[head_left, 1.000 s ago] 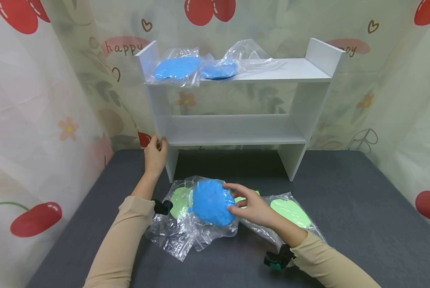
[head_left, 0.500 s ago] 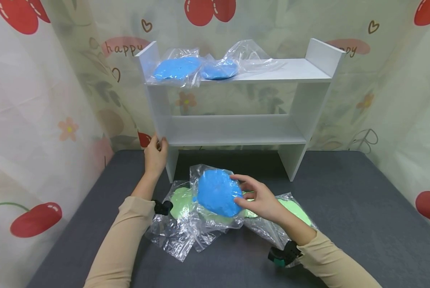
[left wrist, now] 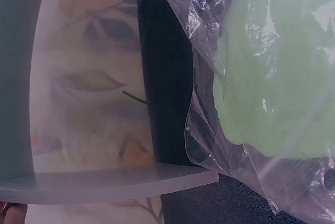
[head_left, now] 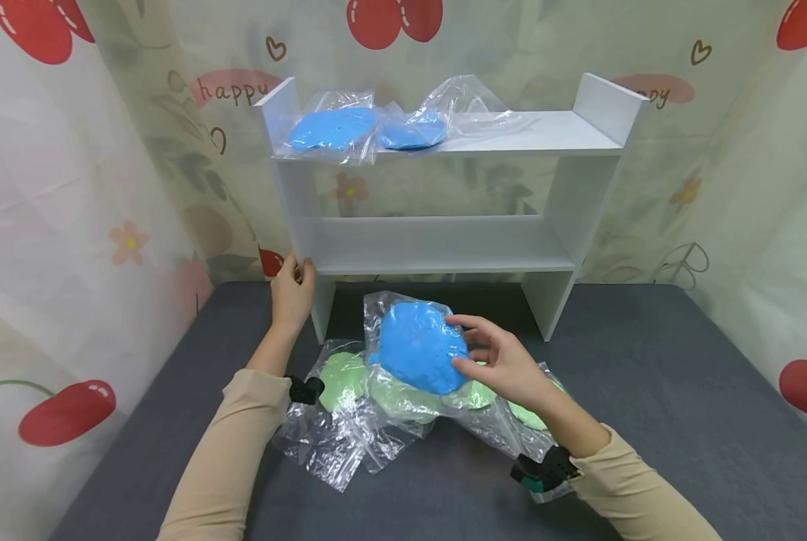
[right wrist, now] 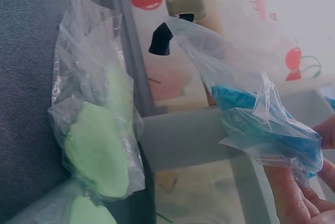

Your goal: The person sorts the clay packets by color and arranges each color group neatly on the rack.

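Note:
My right hand (head_left: pixel 473 352) grips a blue clay disc in a clear plastic bag (head_left: pixel 418 344) and holds it tilted above the grey table (head_left: pixel 647 391), in front of the white shelf unit (head_left: pixel 444 244). In the right wrist view the blue bag (right wrist: pixel 261 114) hangs from my fingers (right wrist: pixel 293 195). My left hand (head_left: pixel 299 273) grips the shelf's left side panel. Under the lifted bag lie bagged green clay discs (head_left: pixel 341 372) (head_left: pixel 403 397) (head_left: pixel 528 413). One green bag (left wrist: pixel 272 77) fills the left wrist view beside a shelf board (left wrist: pixel 104 185).
Two more bagged blue discs (head_left: pixel 332 126) (head_left: pixel 413 129) lie on the left half of the shelf's top board. The middle board (head_left: pixel 444 255) holds nothing. A cherry-print curtain (head_left: pixel 72 188) surrounds the table on three sides.
My right hand has lifted the blue bag off the green bags and carried it up and a little right, toward the shelf. The left hand has stayed on the shelf's side.

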`<state>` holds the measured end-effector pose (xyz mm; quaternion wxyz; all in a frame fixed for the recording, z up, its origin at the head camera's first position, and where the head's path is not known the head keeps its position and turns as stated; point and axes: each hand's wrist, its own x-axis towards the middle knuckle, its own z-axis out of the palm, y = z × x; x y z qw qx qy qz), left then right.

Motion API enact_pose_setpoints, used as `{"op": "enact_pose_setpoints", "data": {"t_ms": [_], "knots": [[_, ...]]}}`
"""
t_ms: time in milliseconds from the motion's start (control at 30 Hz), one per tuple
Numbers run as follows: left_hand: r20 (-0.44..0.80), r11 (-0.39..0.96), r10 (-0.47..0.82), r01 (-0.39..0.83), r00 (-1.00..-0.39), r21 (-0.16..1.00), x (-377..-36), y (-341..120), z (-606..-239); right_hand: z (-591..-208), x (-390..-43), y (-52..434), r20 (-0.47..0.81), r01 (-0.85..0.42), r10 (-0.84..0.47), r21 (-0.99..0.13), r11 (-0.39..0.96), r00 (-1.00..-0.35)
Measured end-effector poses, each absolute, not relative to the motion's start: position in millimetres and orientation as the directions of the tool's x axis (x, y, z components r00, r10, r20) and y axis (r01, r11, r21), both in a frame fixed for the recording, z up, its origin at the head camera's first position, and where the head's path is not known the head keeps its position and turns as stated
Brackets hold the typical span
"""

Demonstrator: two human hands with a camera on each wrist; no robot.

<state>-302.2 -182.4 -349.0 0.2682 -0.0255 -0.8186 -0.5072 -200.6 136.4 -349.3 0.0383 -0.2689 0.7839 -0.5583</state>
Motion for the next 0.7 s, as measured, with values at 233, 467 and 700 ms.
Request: {"op": "enact_pose_setpoints", "data": {"t_ms": [233, 467, 700], "knots": [[0.472, 0.483, -0.231, 0.32, -0.851, 0.815, -301, -182, -350, -338, -197, 141, 0.24, -0.376, -0.459, -0.897, 0.232, -0.855], [0.476, 0.491, -0.235, 0.319, -0.848, 0.811, -302, -182, -350, -330, -196, 148, 0.269, -0.404, -0.454, -0.884, 0.233, -0.85], [0.473, 0.487, -0.234, 0.319, -0.849, 0.813, -302, -182, -349, -320, -193, 157, 0.301, -0.431, -0.425, -0.866, 0.253, -0.854]]}}
